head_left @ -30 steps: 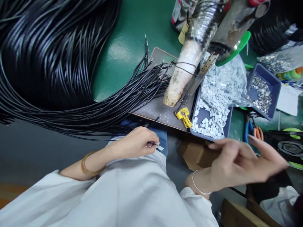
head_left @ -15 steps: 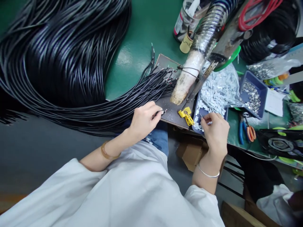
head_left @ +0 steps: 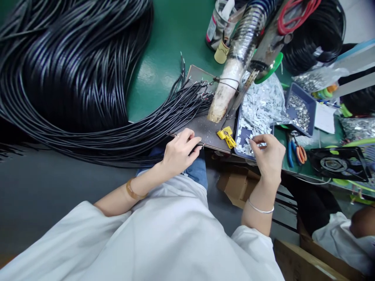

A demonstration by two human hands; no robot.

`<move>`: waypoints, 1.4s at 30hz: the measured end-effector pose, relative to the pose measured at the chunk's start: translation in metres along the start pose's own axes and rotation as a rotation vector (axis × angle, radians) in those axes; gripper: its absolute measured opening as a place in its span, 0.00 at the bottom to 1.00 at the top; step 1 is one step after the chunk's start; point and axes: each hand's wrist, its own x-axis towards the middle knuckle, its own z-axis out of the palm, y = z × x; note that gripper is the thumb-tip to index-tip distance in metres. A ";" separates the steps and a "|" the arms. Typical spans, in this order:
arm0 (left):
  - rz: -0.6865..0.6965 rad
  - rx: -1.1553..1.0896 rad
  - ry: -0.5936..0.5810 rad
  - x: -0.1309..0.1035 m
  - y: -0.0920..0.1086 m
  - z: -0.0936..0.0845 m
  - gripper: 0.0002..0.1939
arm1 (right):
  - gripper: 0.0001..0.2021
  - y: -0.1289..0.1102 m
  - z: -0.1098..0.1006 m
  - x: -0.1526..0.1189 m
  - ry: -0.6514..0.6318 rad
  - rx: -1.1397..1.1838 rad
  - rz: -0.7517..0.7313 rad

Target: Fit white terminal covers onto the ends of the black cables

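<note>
While the left hand (head_left: 179, 153) holds thumb and fingertips closed on a black cable (head_left: 203, 144), left of the shallow blue-grey plastic tray (head_left: 242, 134), the right hand (head_left: 268, 156) hangs over that tray's near right corner, thumb and forefinger almost meeting; whether they grip a label cannot be told. Judged step: picking up 1 label; next move seems to call for a light, exact pinch. In tray: white labels (head_left: 258, 127), flat, rectangular, loose; crinkled clear bag (head_left: 265, 91) of more. Left of tray: yellow plastic clip (head_left: 226, 137), near; glossy, supple cable bundle (head_left: 131, 136), well apart. Beyond tray, leftward: ribbed, white-ended duct (head_left: 224, 91). Right of tray: blue-handled tool (head_left: 290, 154).
</note>
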 end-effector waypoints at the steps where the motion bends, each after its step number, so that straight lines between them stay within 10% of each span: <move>1: 0.003 -0.010 0.008 -0.001 0.000 0.000 0.07 | 0.06 -0.001 0.002 0.001 -0.028 -0.023 -0.002; 12: -0.045 -0.006 -0.010 -0.018 0.000 0.014 0.09 | 0.05 -0.005 0.020 0.008 0.087 -0.231 -0.019; 16: -0.084 -0.514 -0.148 -0.001 0.015 -0.005 0.08 | 0.06 -0.032 0.005 -0.010 0.302 0.034 -0.009; 20: -0.506 -1.057 -0.402 0.030 0.032 -0.028 0.07 | 0.06 -0.077 -0.002 -0.038 0.513 0.358 0.006; 30: -0.799 -1.321 -0.515 0.045 0.029 -0.013 0.13 | 0.03 -0.089 0.038 -0.041 0.049 0.837 -0.055; 42: -0.800 -1.292 -0.659 0.053 0.025 -0.015 0.15 | 0.04 -0.080 0.036 -0.040 0.010 0.811 -0.130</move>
